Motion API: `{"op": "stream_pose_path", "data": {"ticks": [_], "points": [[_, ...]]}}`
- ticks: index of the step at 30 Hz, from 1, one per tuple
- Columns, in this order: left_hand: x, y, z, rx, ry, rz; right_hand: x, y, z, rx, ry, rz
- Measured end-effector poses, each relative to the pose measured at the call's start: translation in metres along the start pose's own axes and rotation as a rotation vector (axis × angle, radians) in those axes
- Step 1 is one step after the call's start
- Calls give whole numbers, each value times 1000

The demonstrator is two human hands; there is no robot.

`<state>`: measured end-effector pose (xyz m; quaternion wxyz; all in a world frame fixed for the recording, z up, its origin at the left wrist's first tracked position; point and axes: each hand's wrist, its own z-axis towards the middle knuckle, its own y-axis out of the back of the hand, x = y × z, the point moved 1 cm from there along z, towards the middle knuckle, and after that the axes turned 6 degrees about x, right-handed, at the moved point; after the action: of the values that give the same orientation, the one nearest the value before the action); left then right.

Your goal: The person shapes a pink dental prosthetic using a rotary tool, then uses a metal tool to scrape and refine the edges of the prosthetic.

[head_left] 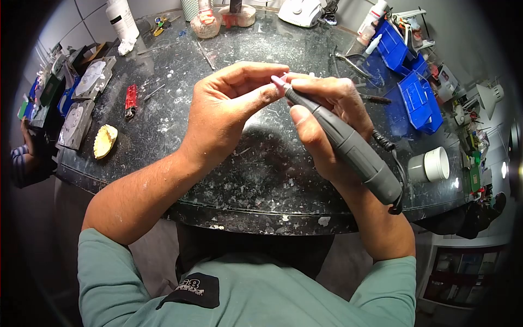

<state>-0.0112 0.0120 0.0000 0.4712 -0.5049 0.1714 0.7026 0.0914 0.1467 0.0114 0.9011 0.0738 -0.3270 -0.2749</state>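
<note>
Hands meet over the middle of the counter (pixel 256 180), a dark speckled stone top. Right hand (pixel 327 117) is wrapped tight round a grey handpiece (pixel 348 147), its coiled cord (pixel 384 141) trailing toward the right edge. Left hand (pixel 229 103) has thumb and forefinger pinched together on the pink bur (pixel 278 82) at the nose of the handpiece. Whether anything small sits between those fingers too is hidden.

Stage, as a judgement: work looks to be at the tool itself, since no workpiece shows against the bur. Casts lie well apart from both hands, so nothing here shows them being worked right now. How much is finished cannot be read.

Counts:
- one handpiece, one pink bur
- one yellow dental cast (pixel 104 140), near the left edge
- at least two grey moulds (pixel 76 124) with pale casts, along the left edge
- one red tool (pixel 131 101), left of the hands
- one white jar (pixel 430 165) on its side, near the right edge
- at least two blue bins (pixel 419 101), far right corner
- one white bottle (pixel 121 19), far left corner

Another person's striped sleeve (pixel 19 158) shows beyond the left edge.
</note>
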Motion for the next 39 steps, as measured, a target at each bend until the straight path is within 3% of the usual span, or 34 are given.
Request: {"op": "stream_pose_path", "data": {"ticks": [4, 8, 15, 17, 33, 39], "points": [[-1, -2, 1, -13, 34, -32, 8, 0, 2, -54, -108, 24], [1, -1, 2, -26, 35, -102, 4, 2, 2, -22, -34, -46], [1, 0, 3, -15, 29, -136, 11, 7, 4, -55, -116, -108], [3, 1, 3, -38, 12, -107, 11, 6, 4, -17, -131, -4], [-3, 5, 6, 36, -15, -9, 8, 9, 3, 1, -85, 61], [-5, 2, 5, 13, -34, 62, 2, 5, 3, -7, -31, -74]]}}
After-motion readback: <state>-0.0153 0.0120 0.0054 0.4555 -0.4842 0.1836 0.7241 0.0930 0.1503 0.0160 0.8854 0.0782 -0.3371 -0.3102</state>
